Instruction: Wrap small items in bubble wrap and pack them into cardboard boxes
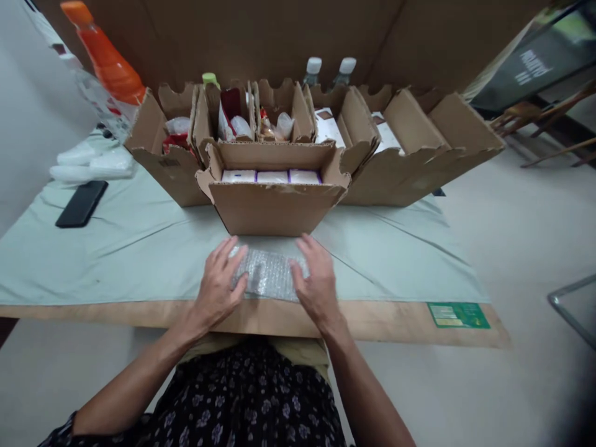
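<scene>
A flat piece of bubble wrap [270, 273] lies on the pale green cloth near the table's front edge. My left hand [221, 276] rests at its left end, fingers spread apart. At the right end is my right hand [316, 273], also with thumb and fingers apart. Neither hand is closed around the wrap; whether the fingertips press on it I cannot tell. Just beyond my hands stands a cardboard box [279, 208] holding a row of white packs with purple edges [272, 177].
Behind it, several open cardboard bins [391, 167] hold packets and white boxes. Leftward are a black phone [82, 203], folded clear plastic [93, 162] and an orange bottle [112, 62]. A green card [459, 315] lies on the bare wooden edge [372, 316] at right.
</scene>
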The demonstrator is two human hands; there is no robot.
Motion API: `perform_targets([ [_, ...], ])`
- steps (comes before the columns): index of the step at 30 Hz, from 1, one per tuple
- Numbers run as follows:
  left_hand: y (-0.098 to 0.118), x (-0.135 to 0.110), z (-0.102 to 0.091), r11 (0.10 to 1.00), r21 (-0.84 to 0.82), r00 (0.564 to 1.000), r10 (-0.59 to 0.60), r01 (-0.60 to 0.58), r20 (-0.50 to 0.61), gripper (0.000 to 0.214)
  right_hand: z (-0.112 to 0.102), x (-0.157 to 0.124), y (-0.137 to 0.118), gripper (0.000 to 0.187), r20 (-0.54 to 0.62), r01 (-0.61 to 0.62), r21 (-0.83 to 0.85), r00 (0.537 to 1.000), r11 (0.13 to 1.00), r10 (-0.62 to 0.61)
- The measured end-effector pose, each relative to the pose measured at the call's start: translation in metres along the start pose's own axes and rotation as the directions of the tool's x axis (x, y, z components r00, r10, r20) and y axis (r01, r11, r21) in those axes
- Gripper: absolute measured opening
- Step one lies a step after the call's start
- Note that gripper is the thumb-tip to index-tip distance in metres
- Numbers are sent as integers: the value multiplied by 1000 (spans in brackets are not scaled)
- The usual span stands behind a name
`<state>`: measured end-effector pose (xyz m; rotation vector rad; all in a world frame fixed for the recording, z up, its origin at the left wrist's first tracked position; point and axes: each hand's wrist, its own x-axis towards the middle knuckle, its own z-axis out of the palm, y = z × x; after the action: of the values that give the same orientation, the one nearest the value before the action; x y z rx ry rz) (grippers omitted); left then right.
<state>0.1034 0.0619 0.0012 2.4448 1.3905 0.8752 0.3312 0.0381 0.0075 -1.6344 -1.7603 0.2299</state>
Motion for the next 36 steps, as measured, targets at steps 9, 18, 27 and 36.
perform_targets([
  [9, -41, -44, -30, 975, 213, 907, -34, -62, 421, 52, -20, -51, 51, 45, 260, 159, -294, 962, 943, -81],
  [18, 5, -7, -8, 977, 114, 964, 151, -179, 219, 61, 5, -26, -8, 43, 320, 315, -173, 914, 933, -250],
  [27, -46, -55, -45, 984, 149, 947, 48, -99, 317, 54, -65, -76, 56, 42, 230, 270, -284, 951, 920, -208],
  [36, -8, -26, -1, 980, -40, 923, 196, -194, 331, 55, -29, -42, 26, 26, 150, 420, -120, 903, 900, -402],
])
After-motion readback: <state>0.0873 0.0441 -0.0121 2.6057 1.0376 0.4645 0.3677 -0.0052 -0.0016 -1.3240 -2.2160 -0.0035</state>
